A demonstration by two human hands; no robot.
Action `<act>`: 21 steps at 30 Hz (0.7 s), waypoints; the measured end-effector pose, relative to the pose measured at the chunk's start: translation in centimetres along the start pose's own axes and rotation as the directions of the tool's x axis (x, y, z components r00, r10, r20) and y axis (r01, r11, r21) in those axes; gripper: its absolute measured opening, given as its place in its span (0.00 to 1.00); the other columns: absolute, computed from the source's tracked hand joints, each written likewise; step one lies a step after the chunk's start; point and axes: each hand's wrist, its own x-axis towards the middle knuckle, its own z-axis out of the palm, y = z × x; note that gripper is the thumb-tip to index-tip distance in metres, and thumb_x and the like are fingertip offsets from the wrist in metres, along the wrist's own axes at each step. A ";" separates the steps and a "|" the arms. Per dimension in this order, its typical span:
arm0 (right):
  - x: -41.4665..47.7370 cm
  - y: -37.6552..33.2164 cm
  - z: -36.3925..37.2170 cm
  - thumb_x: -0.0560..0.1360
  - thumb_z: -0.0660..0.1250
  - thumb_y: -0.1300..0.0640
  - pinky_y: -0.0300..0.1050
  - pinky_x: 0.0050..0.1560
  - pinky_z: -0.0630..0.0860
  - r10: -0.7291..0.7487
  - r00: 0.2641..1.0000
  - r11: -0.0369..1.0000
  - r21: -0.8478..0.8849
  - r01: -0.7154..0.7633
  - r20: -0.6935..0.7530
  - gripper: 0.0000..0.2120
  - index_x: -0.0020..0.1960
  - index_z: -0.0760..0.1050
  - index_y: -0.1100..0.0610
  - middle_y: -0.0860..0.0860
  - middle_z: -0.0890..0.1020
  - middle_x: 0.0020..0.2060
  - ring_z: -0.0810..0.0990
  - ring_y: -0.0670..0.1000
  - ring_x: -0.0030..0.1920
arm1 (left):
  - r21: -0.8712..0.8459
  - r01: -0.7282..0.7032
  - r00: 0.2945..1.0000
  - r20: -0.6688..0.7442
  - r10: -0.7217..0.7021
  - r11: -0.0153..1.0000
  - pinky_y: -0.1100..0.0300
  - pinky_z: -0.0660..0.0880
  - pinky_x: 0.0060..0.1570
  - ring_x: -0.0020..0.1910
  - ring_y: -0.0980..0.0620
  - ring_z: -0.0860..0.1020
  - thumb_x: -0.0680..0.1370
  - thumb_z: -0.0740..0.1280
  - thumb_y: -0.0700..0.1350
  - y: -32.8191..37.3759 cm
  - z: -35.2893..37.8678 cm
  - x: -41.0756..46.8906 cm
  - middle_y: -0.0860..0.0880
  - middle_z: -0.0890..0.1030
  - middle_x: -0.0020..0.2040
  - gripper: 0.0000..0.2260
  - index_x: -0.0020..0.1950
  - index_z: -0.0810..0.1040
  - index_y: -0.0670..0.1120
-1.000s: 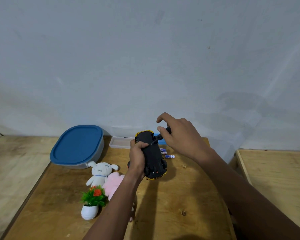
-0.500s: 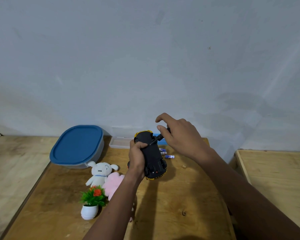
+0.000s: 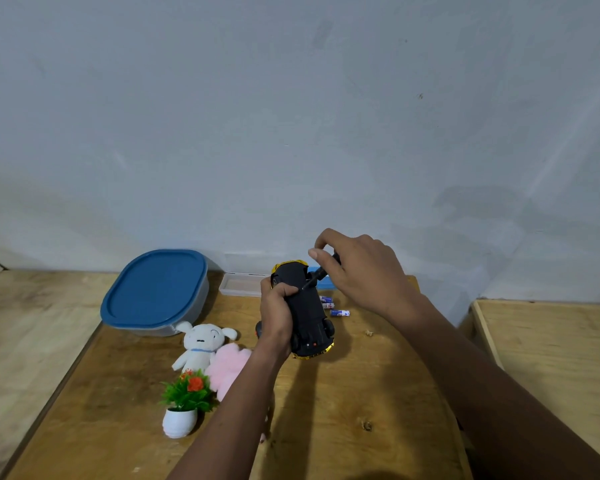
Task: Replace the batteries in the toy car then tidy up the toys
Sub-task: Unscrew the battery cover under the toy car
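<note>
My left hand [image 3: 276,315] grips the toy car [image 3: 307,315], which is turned over so its black underside faces up and its yellow body shows at both ends. My right hand [image 3: 362,271] holds a small black screwdriver [image 3: 321,271] whose tip touches the car's underside near the far end. Several small batteries [image 3: 333,306] lie on the wooden table [image 3: 326,410] just right of the car. A white plush dog [image 3: 200,342] and a pink plush toy [image 3: 227,368] lie left of my left forearm.
A clear tub with a blue lid [image 3: 155,291] stands at the back left. A small clear tray [image 3: 241,284] sits against the wall behind the car. A little potted plant [image 3: 184,403] with a red flower stands near the front left. A second wooden surface [image 3: 551,348] is at right.
My right hand's fingers have shifted slightly on the screwdriver handle, as in turning it. The car and my left hand stay put.
</note>
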 end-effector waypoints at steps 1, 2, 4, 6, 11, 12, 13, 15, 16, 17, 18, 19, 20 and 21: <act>-0.1 0.0 0.1 0.82 0.57 0.41 0.46 0.37 0.72 0.003 1.000 1.000 0.008 -0.003 -0.002 0.11 0.56 0.73 0.45 0.44 0.79 0.31 0.77 0.51 0.36 | 0.002 0.001 1.000 -0.001 -0.001 1.000 0.57 0.76 0.25 0.31 0.48 0.78 0.77 0.58 0.35 0.0 0.0 0.0 0.42 0.76 0.43 0.08 0.55 0.68 0.43; -0.1 0.0 0.1 0.82 0.57 0.44 0.47 0.38 0.73 0.005 1.000 1.000 0.015 -0.005 -0.004 0.09 0.59 0.72 0.44 0.43 0.78 0.31 0.77 0.52 0.37 | 0.004 0.002 1.000 0.001 -0.002 1.000 0.57 0.76 0.25 0.30 0.48 0.78 0.77 0.58 0.35 0.1 0.0 0.0 0.42 0.76 0.43 0.08 0.55 0.68 0.43; -0.2 -0.2 0.0 0.81 0.60 0.48 0.48 0.41 0.76 0.006 1.000 0.999 0.051 -0.006 0.003 0.11 0.63 0.70 0.42 0.42 0.79 0.33 0.79 0.51 0.39 | 0.005 0.003 1.000 0.010 -0.003 1.000 0.56 0.77 0.26 0.31 0.48 0.78 0.77 0.58 0.35 0.1 0.0 0.0 0.41 0.76 0.44 0.09 0.56 0.68 0.43; -0.3 -0.5 -0.2 0.79 0.61 0.51 0.49 0.44 0.77 -0.002 1.000 0.995 0.102 -0.002 0.030 0.16 0.65 0.67 0.40 0.42 0.79 0.38 0.80 0.50 0.42 | -0.003 0.000 1.000 0.009 0.000 1.000 0.56 0.77 0.27 0.31 0.47 0.78 0.77 0.59 0.35 0.0 0.0 0.1 0.41 0.76 0.44 0.09 0.55 0.68 0.44; -0.5 -0.8 -0.8 0.75 0.63 0.54 0.48 0.46 0.74 -0.019 0.998 0.990 0.138 0.010 0.062 0.22 0.66 0.66 0.39 0.40 0.74 0.40 0.76 0.48 0.44 | -0.016 0.009 1.000 0.008 -0.009 1.000 0.56 0.77 0.27 0.31 0.47 0.78 0.76 0.59 0.34 -0.1 0.0 0.1 0.41 0.76 0.43 0.10 0.56 0.69 0.43; -0.5 -0.8 -0.8 0.74 0.63 0.53 0.49 0.46 0.74 -0.017 0.998 0.991 0.130 0.009 0.064 0.22 0.66 0.66 0.39 0.40 0.74 0.41 0.77 0.48 0.45 | -0.017 0.012 1.000 0.005 -0.012 1.000 0.56 0.77 0.26 0.31 0.47 0.78 0.76 0.59 0.35 -0.1 0.0 0.1 0.41 0.76 0.43 0.10 0.57 0.69 0.43; -0.5 -0.7 -0.7 0.74 0.62 0.53 0.49 0.47 0.75 -0.009 0.998 0.993 0.118 0.002 0.066 0.21 0.66 0.66 0.40 0.40 0.76 0.42 0.77 0.49 0.46 | -0.019 0.013 1.000 0.000 -0.013 1.000 0.56 0.77 0.26 0.32 0.47 0.78 0.76 0.59 0.35 -0.2 0.0 0.1 0.41 0.76 0.43 0.10 0.56 0.68 0.43; -0.4 -0.5 -0.4 0.76 0.61 0.49 0.49 0.46 0.76 0.013 0.998 0.998 0.066 -0.017 0.057 0.17 0.64 0.68 0.41 0.42 0.80 0.42 0.79 0.50 0.45 | -0.027 0.013 1.000 -0.009 -0.013 1.000 0.56 0.77 0.26 0.32 0.47 0.78 0.76 0.59 0.35 -0.2 0.0 0.1 0.42 0.76 0.43 0.10 0.56 0.68 0.44; -0.3 -0.3 -0.2 0.78 0.60 0.46 0.49 0.45 0.76 0.022 0.999 0.999 0.033 -0.023 0.043 0.13 0.63 0.69 0.41 0.43 0.82 0.41 0.79 0.51 0.43 | -0.030 0.013 1.000 -0.014 -0.013 0.999 0.56 0.77 0.26 0.32 0.47 0.78 0.76 0.59 0.35 -0.2 0.0 0.2 0.41 0.76 0.43 0.10 0.56 0.68 0.44; -0.2 -0.1 0.0 0.80 0.58 0.43 0.48 0.43 0.76 0.026 0.999 1.000 0.015 -0.027 0.028 0.11 0.61 0.70 0.42 0.44 0.83 0.39 0.79 0.51 0.42 | -0.031 0.012 1.000 -0.017 -0.012 0.999 0.56 0.77 0.26 0.32 0.46 0.78 0.76 0.59 0.35 -0.2 0.0 0.2 0.41 0.76 0.43 0.10 0.56 0.68 0.44; -0.2 0.0 0.1 0.81 0.57 0.41 0.47 0.41 0.75 0.027 0.999 1.000 0.009 -0.027 0.019 0.11 0.59 0.71 0.43 0.45 0.83 0.36 0.79 0.51 0.40 | -0.031 0.013 1.000 -0.018 -0.014 0.999 0.56 0.77 0.26 0.33 0.46 0.78 0.76 0.59 0.35 -0.2 -0.1 0.2 0.41 0.76 0.43 0.10 0.56 0.68 0.44; -0.2 0.1 0.2 0.82 0.56 0.41 0.46 0.38 0.73 0.024 1.000 1.000 0.014 -0.024 0.014 0.10 0.57 0.72 0.43 0.45 0.83 0.34 0.78 0.50 0.38 | -0.031 0.017 1.000 -0.015 -0.017 0.999 0.56 0.77 0.27 0.33 0.45 0.78 0.76 0.59 0.35 -0.1 -0.1 0.2 0.41 0.77 0.43 0.10 0.56 0.68 0.44; -0.2 0.2 0.3 0.82 0.56 0.43 0.46 0.37 0.73 0.021 1.000 0.999 0.023 -0.021 0.014 0.09 0.58 0.72 0.43 0.46 0.82 0.33 0.77 0.50 0.37 | -0.033 0.020 1.000 -0.011 -0.021 0.999 0.55 0.78 0.28 0.33 0.45 0.78 0.76 0.59 0.35 -0.1 -0.2 0.2 0.40 0.77 0.43 0.09 0.56 0.68 0.44; -0.2 0.2 0.3 0.82 0.57 0.45 0.46 0.38 0.73 0.017 1.000 0.999 0.031 -0.018 0.017 0.09 0.59 0.72 0.42 0.46 0.82 0.32 0.77 0.50 0.37 | -0.033 0.023 1.000 -0.009 -0.024 0.999 0.55 0.78 0.29 0.34 0.44 0.78 0.76 0.59 0.35 -0.1 -0.2 0.1 0.40 0.77 0.43 0.09 0.56 0.68 0.43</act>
